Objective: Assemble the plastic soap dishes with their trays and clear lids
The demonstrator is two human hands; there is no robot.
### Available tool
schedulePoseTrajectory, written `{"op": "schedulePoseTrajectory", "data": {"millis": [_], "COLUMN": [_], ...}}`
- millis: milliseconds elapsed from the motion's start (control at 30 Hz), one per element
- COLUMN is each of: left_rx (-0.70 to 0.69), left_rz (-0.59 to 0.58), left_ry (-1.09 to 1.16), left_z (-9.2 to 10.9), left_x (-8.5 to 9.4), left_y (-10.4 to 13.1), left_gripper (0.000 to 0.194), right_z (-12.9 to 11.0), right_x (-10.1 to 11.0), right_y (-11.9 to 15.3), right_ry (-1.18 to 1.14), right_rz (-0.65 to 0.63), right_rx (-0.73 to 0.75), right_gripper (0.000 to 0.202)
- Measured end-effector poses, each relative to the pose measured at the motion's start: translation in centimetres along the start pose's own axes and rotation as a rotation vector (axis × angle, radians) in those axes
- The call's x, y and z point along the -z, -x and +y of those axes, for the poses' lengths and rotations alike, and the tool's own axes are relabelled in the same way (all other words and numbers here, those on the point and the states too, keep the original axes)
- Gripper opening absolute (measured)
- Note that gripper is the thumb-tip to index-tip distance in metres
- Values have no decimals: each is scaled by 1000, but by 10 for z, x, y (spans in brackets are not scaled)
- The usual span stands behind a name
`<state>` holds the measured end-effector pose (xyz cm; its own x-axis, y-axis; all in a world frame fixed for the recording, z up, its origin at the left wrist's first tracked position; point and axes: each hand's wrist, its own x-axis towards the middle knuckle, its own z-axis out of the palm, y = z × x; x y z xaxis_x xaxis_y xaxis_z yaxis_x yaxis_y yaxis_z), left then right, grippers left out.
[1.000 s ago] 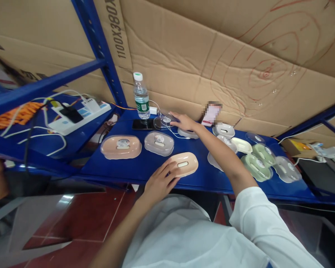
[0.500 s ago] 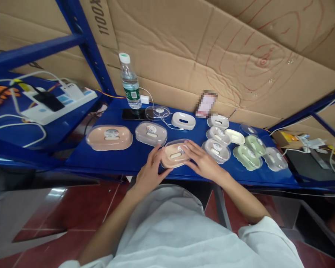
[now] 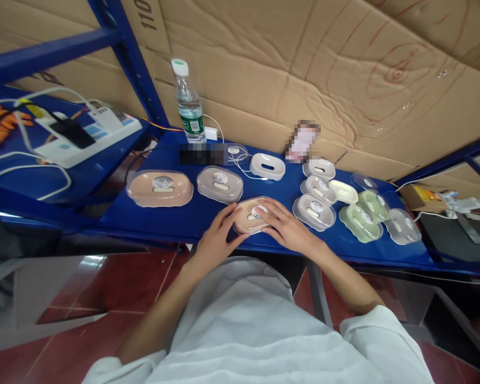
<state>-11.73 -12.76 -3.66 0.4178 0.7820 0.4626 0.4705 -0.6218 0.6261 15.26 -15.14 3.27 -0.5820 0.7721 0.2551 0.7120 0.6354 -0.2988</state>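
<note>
Head view: a peach soap box (image 3: 251, 215) is held at the front edge of a blue table (image 3: 184, 218) between two bare hands. The left hand (image 3: 217, 241) is laid against the box's left end, its fingers (image 3: 229, 214) loosely spread and curled along the rim. The right hand (image 3: 287, 228) is rested on the box's right side, fingers (image 3: 266, 209) spread flat over a clear lid (image 3: 253, 209) that is seated on top. Nothing is pinched; the lid is pressed from above while the base is steadied.

By the look of it, the closing of the box is the step in hand: the lid appears set in place, and whether it is fully seated all round cannot be told. An even downward press at both ends seems called for next, with the base kept from sliding off the table edge.

Further boxes are lined along the table: a larger peach box (image 3: 160, 188) and a clear-lidded box (image 3: 220, 184) to the left, a white box (image 3: 268, 166) behind, and green boxes (image 3: 360, 222) well to the right. A water bottle (image 3: 188, 104) is stood upright at the back against a cardboard wall (image 3: 284, 69), and a power strip (image 3: 88, 140) is seen on the neighbouring shelf.
</note>
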Motion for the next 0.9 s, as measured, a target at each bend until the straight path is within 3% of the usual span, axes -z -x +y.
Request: {"op": "schedulePoseTrajectory", "data": {"millis": [267, 367, 500, 633, 767, 900], "left_rx": [10, 1, -47, -85, -128, -126], "left_rz": [-27, -88, -196, -109, -63, -16], "left_ry": [23, 28, 25, -158, -328, -381], "left_z": [0, 0, 0, -1, -1, 0], "left_x": [1, 5, 18, 31, 41, 48], "left_y": [0, -1, -2, 1, 10, 15], "left_gripper": [65, 67, 74, 74, 60, 42], "right_z": [10, 17, 16, 2, 3, 43], "right_x": [-4, -12, -23, -24, -7, 8], "right_y": [3, 8, 11, 0, -41, -125], "right_ry": [-66, -51, 19, 91, 94, 139], "right_rz": [80, 133, 157, 109, 25, 48], "right_rx": [10, -20, -29, -35, 13, -76], "right_gripper": [71, 79, 72, 73, 60, 46]}}
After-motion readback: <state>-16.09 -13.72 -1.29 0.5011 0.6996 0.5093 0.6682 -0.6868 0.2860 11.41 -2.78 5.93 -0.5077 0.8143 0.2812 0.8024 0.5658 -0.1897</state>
